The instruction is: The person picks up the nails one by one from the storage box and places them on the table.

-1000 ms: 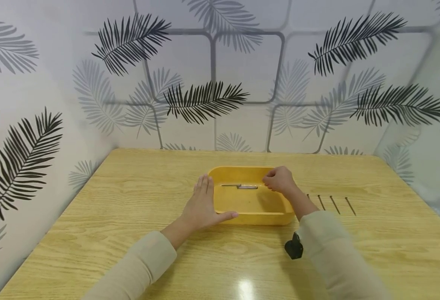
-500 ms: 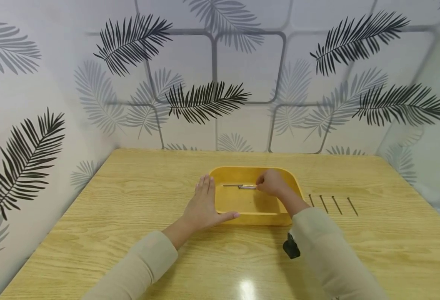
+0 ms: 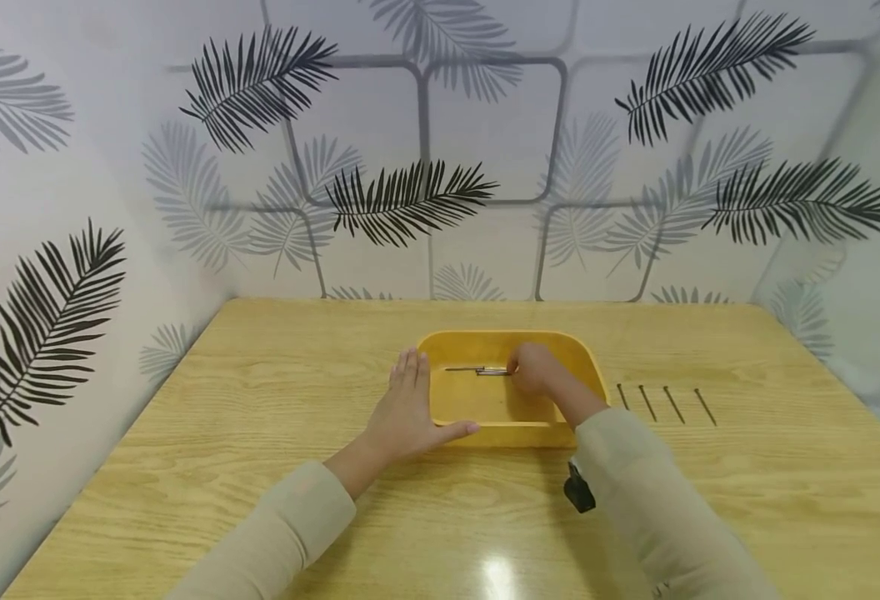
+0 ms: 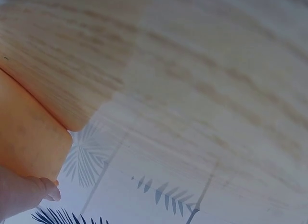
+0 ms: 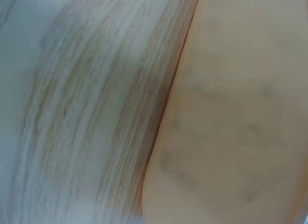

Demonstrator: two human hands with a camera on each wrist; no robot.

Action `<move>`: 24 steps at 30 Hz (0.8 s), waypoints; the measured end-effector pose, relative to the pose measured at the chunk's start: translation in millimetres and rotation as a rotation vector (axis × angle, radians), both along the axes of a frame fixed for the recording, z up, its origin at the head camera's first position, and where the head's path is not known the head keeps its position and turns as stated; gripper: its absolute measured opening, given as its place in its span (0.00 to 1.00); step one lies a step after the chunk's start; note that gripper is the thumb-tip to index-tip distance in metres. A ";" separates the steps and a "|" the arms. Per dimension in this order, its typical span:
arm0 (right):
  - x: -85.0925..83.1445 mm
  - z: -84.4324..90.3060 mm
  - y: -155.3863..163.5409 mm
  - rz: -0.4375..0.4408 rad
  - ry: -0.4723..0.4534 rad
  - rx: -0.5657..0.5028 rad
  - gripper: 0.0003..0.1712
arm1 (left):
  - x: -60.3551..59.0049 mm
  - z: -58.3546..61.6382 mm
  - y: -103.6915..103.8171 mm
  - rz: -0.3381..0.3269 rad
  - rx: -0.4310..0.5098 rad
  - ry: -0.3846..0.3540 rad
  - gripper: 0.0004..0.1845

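Note:
A yellow plastic tray (image 3: 477, 410) sits on the wooden table, with several thin metal nails (image 3: 464, 369) lying inside near its back wall. My left hand (image 3: 404, 408) rests against the tray's left end, fingers straight and thumb along the front rim; the left wrist view catches its thumb (image 4: 29, 192) on the tray wall. Inside the tray is my right hand (image 3: 536, 371), its fingers curled down at the right ends of the nails. Its fingertips are hidden, so I cannot tell whether they pinch a nail. The tray's outer wall (image 5: 226, 113) fills much of the right wrist view.
Several dark nails (image 3: 672, 405) lie spaced in a row on the table (image 3: 260, 400), right of the tray. A black device (image 3: 579, 489) shows beside the right cuff. Behind the table's far edge stands a wall (image 3: 485, 258) with a leaf pattern.
My right hand has moved left and lower into the tray, from its right side to the nails' right ends. The left hand stays against the tray.

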State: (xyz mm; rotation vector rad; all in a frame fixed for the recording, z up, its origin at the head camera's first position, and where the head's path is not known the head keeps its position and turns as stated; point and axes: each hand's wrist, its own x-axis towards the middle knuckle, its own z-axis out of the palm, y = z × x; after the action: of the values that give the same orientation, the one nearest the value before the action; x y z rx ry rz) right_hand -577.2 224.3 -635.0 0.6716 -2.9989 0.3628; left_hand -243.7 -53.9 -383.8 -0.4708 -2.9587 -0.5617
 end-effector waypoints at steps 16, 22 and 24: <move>72.7 75.1 -15.8 0.056 0.015 0.022 0.11 | 1.5 2.0 1.1 -0.008 0.010 -0.003 0.63; 133.4 137.1 -30.6 0.089 -0.046 -0.007 0.05 | 1.3 1.9 -1.6 0.000 0.001 -0.012 0.63; 131.5 133.3 -30.2 0.082 -0.028 -0.006 0.05 | 1.0 2.3 -1.9 -0.001 0.007 -0.012 0.63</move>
State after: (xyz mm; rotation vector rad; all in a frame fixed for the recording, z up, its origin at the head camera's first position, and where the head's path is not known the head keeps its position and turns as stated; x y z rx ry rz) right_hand -445.7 194.1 -501.8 0.7979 -3.0019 0.3886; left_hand -242.7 -55.8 -381.5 -0.4706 -2.9671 -0.5763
